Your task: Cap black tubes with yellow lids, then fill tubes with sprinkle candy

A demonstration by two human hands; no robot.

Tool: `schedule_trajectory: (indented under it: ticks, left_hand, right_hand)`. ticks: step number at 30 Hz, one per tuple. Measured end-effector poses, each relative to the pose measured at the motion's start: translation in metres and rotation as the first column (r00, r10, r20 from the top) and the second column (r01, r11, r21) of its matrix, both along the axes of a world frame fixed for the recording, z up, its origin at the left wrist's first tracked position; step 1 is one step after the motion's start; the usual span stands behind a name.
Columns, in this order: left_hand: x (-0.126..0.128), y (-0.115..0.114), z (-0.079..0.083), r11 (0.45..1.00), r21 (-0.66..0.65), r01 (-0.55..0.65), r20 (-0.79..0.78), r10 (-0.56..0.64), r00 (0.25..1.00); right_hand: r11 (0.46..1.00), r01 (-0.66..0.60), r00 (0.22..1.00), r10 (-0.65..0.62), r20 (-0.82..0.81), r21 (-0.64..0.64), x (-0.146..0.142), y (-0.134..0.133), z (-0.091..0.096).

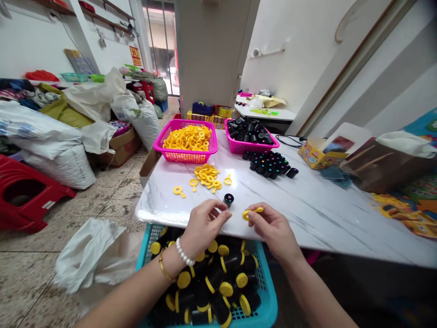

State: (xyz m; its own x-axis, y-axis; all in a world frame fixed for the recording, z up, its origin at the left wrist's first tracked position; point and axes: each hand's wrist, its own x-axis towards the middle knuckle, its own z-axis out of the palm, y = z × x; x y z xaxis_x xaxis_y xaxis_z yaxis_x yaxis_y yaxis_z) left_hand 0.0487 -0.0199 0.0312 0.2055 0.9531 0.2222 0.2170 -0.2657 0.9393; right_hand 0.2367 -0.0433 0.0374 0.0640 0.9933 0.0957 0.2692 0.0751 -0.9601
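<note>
A small black cylinder [228, 199] with a coloured dot on its top stands upright near the table's front edge. The thumb and index finger of my left hand [209, 222] close on its lower side. In my right hand [271, 225], a yellow plastic ring with a tab [246, 215] is pinched between thumb and fingers, just right of the cylinder. Beyond my hands lies a loose pile of similar yellow rings [206, 175]. Farther right, several black cylinders [268, 164] stand grouped, most with coloured dots on top.
Two pink baskets stand at the back: one of yellow rings [186, 157], one of black parts [251, 146]. Below the table edge, a teal basket [269, 300] holds black cylinders with yellow ends. A yellow box [314, 155] sits right; a red stool [23, 196] and white sacks [58, 155] are left.
</note>
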Motion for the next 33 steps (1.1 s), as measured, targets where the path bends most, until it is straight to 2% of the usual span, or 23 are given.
schedule_trajectory:
  ticks: [2,3,5,8,11,13,15,22,30,33]
  left_hand:
    - [0.005,0.023,-0.004,0.994,0.085,-0.063,-0.081,0.07,0.994]
    - [0.007,0.033,-0.006,0.991,0.116,-0.059,-0.142,0.075,0.987]
    - [0.012,0.048,-0.009,0.987,0.162,0.003,-0.28,0.043,0.959]
    - [0.013,0.047,-0.012,0.97,0.226,0.093,-0.359,-0.006,0.933]
    - [0.006,0.034,-0.013,0.957,0.268,0.109,-0.383,0.002,0.924]
    - [0.001,0.029,-0.015,0.963,0.244,0.117,-0.435,0.001,0.9]
    - [-0.001,0.03,-0.016,0.969,0.215,0.122,-0.472,-0.006,0.881]
    - [0.001,0.034,-0.019,0.958,0.241,0.153,-0.522,-0.005,0.853]
    - [0.001,0.027,-0.018,0.946,0.297,0.128,-0.513,0.045,0.857]
    - [0.001,0.025,-0.014,0.944,0.293,0.15,-0.493,0.015,0.87]
  right_hand:
    - [0.994,0.049,0.964,-0.072,0.255,0.098,0.018,0.012,-0.005]
    - [0.99,0.051,0.929,-0.095,0.357,0.13,0.026,0.016,-0.007]
    - [0.988,0.049,0.889,-0.109,0.445,0.146,0.034,0.02,-0.008]
    - [0.995,0.057,0.944,-0.082,0.32,0.086,0.033,0.017,-0.007]
    - [0.997,0.014,0.999,-0.012,0.034,-0.074,0.022,0.016,-0.005]
    - [0.985,-0.062,0.99,0.04,-0.138,-0.162,0.012,0.02,-0.003]
    - [0.971,-0.124,0.971,0.076,-0.228,-0.203,0.002,0.027,-0.003]
    - [0.961,-0.14,0.976,0.093,-0.199,-0.239,-0.023,0.053,-0.002]
    - [0.94,-0.238,0.95,0.174,-0.257,-0.243,-0.025,0.052,-0.002]
    - [0.929,-0.274,0.941,0.204,-0.271,-0.249,-0.025,0.052,-0.003]
